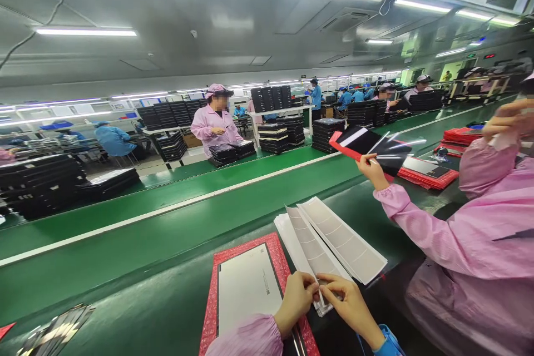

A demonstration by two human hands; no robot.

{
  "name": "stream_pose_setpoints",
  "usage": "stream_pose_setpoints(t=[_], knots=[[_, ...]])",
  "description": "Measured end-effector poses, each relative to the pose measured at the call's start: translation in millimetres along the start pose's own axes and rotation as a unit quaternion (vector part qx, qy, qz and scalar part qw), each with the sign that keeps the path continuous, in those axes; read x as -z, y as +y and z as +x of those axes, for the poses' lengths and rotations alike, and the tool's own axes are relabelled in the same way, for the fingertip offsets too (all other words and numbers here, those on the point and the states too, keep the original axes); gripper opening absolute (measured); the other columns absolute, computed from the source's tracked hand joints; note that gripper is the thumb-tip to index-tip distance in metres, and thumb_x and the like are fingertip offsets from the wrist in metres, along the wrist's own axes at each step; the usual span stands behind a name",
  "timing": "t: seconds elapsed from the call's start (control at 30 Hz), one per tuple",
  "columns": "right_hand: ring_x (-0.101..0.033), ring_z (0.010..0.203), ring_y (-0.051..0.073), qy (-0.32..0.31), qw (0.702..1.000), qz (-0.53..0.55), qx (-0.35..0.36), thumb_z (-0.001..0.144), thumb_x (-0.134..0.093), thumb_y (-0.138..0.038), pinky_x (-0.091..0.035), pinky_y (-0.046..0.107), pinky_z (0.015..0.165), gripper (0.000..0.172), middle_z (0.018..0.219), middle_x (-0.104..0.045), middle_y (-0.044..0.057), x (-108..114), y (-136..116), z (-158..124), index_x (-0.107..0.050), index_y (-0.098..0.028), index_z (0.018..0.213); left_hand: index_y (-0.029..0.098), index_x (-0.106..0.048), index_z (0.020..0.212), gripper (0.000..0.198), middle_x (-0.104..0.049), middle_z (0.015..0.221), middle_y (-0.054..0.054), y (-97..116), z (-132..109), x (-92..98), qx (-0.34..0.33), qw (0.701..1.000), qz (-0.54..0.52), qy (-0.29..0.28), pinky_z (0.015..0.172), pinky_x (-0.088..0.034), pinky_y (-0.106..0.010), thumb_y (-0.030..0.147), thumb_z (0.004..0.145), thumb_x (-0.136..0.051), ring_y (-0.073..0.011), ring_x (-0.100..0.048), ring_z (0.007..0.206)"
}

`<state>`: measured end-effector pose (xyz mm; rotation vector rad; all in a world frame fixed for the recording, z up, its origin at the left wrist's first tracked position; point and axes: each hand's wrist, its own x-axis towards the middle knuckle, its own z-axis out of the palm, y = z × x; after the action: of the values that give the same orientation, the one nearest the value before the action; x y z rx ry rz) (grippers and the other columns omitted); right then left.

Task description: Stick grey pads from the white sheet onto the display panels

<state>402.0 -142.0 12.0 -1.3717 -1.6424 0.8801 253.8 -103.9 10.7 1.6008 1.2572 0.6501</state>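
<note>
My left hand (297,296) is closed in a pinch on the near end of a sheet of grey labels (306,239) with white backing. The fingers of my right hand (349,301) pinch at the same end, fingertips close to the left ones. What exactly lies between the fingertips is partly hidden. A second strip of grey labels (344,236) lies just right of the first, both on dark green matting. Beside my left hand, a flat silver-white panel (246,286) with dark edges and small print rests on red bubble wrap (212,297). My left forearm covers its near corner.
A green conveyor (167,219) runs across ahead. At right, a co-worker's hand (372,171) holds up a glossy black sheet (375,147). Red-wrapped panels (429,171) lie beside that person. Thin strips (60,331) lie at lower left. Black trays (39,183) are stacked beyond the conveyor.
</note>
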Motion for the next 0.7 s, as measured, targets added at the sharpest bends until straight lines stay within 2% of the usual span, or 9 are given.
stream_pose_setpoints(t=[0.13,0.4,0.7], knots=[[-0.06,0.1,0.021,-0.006,1.0,-0.01,0.002,0.079,-0.055,-0.04,-0.043,0.032,0.09,0.023,0.11,-0.065,0.004,0,-2,1,-0.074,-0.027,0.079,0.013,-0.065,0.065,0.022,-0.065,0.057,-0.003,5,-2,2.4,-0.002,1.0,0.009,-0.008,0.052,-0.042,-0.021,0.024,0.072,-0.047,-0.0144,-0.061,0.056],[-0.058,0.103,0.023,-0.045,0.999,0.014,0.005,0.082,-0.05,-0.043,-0.041,0.035,0.09,0.033,0.111,-0.064,0.006,6,-7,1,-0.073,-0.023,0.069,0.013,-0.065,0.062,0.023,-0.065,0.057,-0.004,13,-8,0.7,0.004,0.998,0.056,0.014,0.052,-0.04,-0.021,0.021,0.071,-0.046,-0.0144,-0.06,0.056],[-0.059,0.1,0.022,-0.047,0.998,0.041,0.009,0.082,-0.051,-0.04,-0.042,0.034,0.089,0.031,0.11,-0.064,0.007,4,-6,2,-0.071,-0.021,0.068,0.014,-0.066,0.06,0.023,-0.065,0.057,-0.003,15,-9,2.2,0.004,0.997,0.081,0.018,0.05,-0.038,-0.02,0.018,0.069,-0.045,-0.0139,-0.059,0.055]])
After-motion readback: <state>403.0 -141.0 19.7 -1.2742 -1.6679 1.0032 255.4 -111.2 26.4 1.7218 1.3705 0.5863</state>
